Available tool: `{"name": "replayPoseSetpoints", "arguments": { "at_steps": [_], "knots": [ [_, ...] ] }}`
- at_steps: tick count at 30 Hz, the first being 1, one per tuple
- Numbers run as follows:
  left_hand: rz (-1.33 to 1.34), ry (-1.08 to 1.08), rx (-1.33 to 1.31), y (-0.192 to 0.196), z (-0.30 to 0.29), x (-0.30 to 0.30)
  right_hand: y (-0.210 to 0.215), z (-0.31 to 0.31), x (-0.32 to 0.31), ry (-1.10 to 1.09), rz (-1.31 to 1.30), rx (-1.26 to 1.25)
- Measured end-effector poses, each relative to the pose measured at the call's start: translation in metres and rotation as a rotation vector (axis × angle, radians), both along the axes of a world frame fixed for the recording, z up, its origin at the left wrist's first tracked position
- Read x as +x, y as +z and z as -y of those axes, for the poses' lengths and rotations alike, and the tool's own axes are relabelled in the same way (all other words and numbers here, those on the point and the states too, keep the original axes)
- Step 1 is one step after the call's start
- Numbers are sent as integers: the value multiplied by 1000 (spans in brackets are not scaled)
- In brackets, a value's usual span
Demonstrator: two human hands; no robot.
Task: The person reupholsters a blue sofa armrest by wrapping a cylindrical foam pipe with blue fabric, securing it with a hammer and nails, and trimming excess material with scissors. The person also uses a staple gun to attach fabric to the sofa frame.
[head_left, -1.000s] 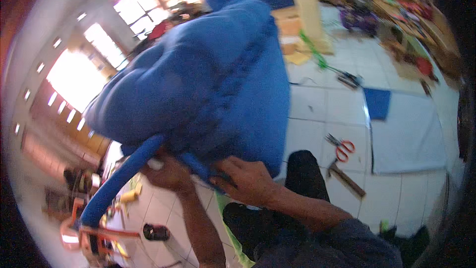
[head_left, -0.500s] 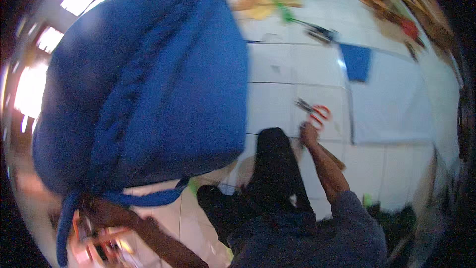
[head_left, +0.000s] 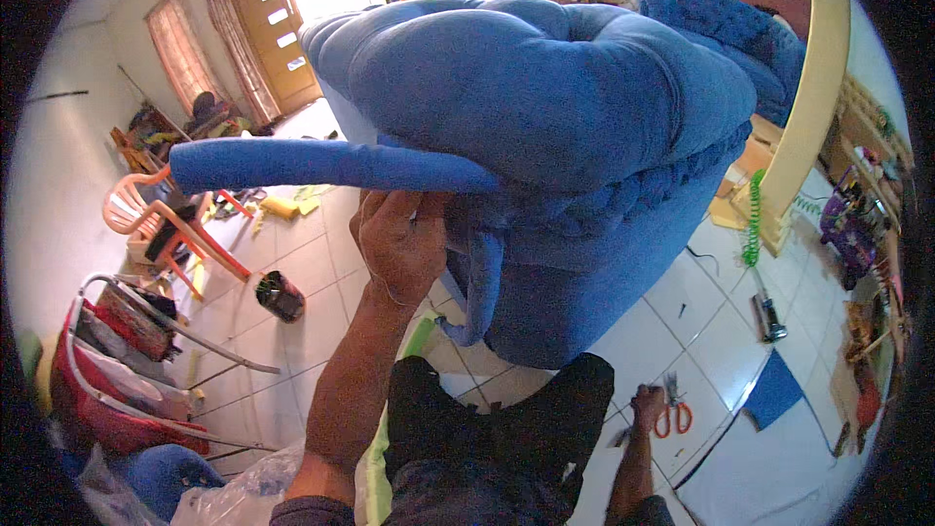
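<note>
My left hand [head_left: 401, 239] is closed round the underside of a long blue padded fabric roll [head_left: 321, 165]. The roll sticks out to the left from the blue upholstered seat [head_left: 516, 88], which fills the middle of the view. Below it, a blue fabric strip [head_left: 479, 297] hangs down in front of the seat. Low on the right, my right hand [head_left: 646, 405] is closed into a fist; what it holds, if anything, cannot be made out. Right beside that fist, scissors [head_left: 673, 417] with orange handles lie on the tiles, blades pointing away from me.
An air tool [head_left: 767, 317] with a green coiled hose [head_left: 754, 219] and a blue fabric piece [head_left: 774, 392] lie on the right. Left stand an orange plastic chair [head_left: 146, 205], a black pot [head_left: 280, 296] and a red metal-framed chair [head_left: 73, 370]. A cream post [head_left: 808, 88] rises at right.
My view has swung up and round to the left. My left hand has come up from the lower left and now grips the blue roll. The right fist stays beside the scissors.
</note>
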State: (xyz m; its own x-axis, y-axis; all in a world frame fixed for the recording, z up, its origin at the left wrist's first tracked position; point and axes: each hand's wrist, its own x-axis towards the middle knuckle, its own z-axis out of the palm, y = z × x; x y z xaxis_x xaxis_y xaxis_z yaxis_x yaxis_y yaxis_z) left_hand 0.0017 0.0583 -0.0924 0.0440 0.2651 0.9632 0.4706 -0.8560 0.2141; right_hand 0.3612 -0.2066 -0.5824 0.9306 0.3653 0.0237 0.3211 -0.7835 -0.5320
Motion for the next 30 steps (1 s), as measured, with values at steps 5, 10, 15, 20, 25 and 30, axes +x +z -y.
{"name": "replayPoseSetpoints", "arguments": {
  "at_steps": [5, 10, 15, 20, 25, 30],
  "knots": [
    [9, -101, 6, -9, -6, 2, 225, -54, -89, 356, -246, 1005],
    [-46, -97, 65, -10, -9, 4, 419, -89, -197, 848, 225, 1034],
    [-74, -202, 19, -9, -10, 4, 491, -135, -251, 907, 576, 1012],
    [-20, -325, 21, -17, -18, 6, 502, -155, -262, 798, 638, 962],
    [-32, -436, -125, -21, -18, 3, 504, -154, -262, 752, 617, 841],
    [-71, -324, -5, -10, -16, -3, 512, -158, -262, 755, 324, 921]
  ]
}}
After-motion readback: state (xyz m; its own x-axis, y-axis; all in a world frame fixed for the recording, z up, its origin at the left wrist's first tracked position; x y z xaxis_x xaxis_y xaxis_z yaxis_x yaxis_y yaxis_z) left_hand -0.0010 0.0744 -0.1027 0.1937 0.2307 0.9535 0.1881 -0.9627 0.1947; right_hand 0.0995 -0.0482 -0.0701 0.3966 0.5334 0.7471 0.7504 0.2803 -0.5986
